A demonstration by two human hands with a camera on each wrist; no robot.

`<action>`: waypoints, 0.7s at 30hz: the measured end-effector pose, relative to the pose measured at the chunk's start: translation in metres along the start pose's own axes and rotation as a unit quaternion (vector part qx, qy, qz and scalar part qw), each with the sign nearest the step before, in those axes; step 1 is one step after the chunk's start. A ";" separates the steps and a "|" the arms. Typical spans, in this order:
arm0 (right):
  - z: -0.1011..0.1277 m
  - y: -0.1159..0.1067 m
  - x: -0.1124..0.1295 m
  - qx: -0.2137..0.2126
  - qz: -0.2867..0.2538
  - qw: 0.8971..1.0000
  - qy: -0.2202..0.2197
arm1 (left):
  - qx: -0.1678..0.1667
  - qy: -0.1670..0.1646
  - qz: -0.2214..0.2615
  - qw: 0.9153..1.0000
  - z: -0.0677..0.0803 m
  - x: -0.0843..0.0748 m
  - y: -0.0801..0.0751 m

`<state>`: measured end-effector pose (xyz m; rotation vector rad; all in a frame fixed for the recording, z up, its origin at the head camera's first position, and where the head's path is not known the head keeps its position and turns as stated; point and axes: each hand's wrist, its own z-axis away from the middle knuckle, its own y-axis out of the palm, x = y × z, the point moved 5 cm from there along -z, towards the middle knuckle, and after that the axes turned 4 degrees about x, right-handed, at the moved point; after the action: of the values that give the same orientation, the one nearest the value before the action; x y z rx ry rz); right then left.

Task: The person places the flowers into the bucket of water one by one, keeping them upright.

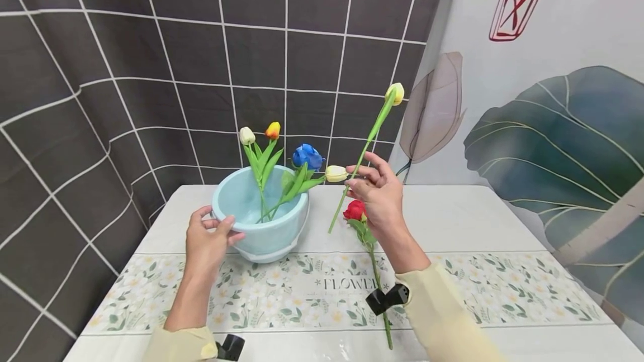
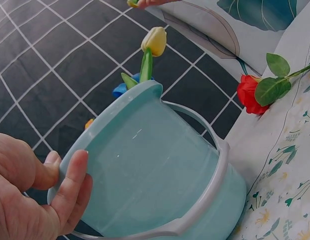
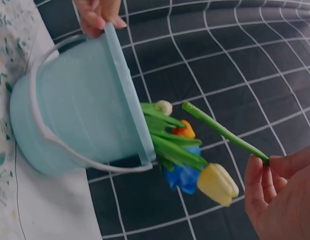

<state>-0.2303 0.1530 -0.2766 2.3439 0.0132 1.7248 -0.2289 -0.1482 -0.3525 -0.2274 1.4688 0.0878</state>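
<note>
My left hand (image 1: 208, 236) grips the near left rim of a light blue bucket (image 1: 269, 236), thumb and fingers on either side of it. Several artificial flowers lean inside: a white tulip (image 1: 247, 136), an orange-yellow tulip (image 1: 273, 130), a blue flower (image 1: 308, 157) and a pale yellow tulip (image 1: 335, 174) reaching over the right rim. My right hand (image 1: 379, 189) pinches the green stem of another yellow tulip (image 1: 395, 94), held tilted, bloom up, to the right of the bucket. In the right wrist view, the cut end of its stem (image 3: 215, 125) points towards the bucket's mouth.
A red rose (image 1: 355, 210) lies on the table below my right forearm, stem towards me. The white table (image 1: 453, 217) carries a flower-printed band. Dark tile-patterned cloth (image 1: 251, 55) hangs behind and left, a leaf-printed curtain (image 1: 553, 127) at the right. The bucket's handle (image 2: 220, 165) hangs down its side.
</note>
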 end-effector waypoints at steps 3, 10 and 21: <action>-0.002 0.010 -0.002 -0.007 -0.003 1.000 -0.010 | 0.002 -0.001 0.003 1.000 0.000 0.000 0.000; -0.007 0.033 -0.012 -0.038 -0.029 0.998 -0.031 | 0.004 0.001 0.008 1.000 -0.001 -0.001 0.001; -0.009 0.068 -0.027 -0.045 -0.058 0.996 -0.053 | 0.004 0.004 -0.001 1.000 0.000 -0.001 0.000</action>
<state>-0.2560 0.0850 -0.2868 2.3172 0.0506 1.5158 -0.2287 -0.1483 -0.3515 -0.2231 1.4774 0.0804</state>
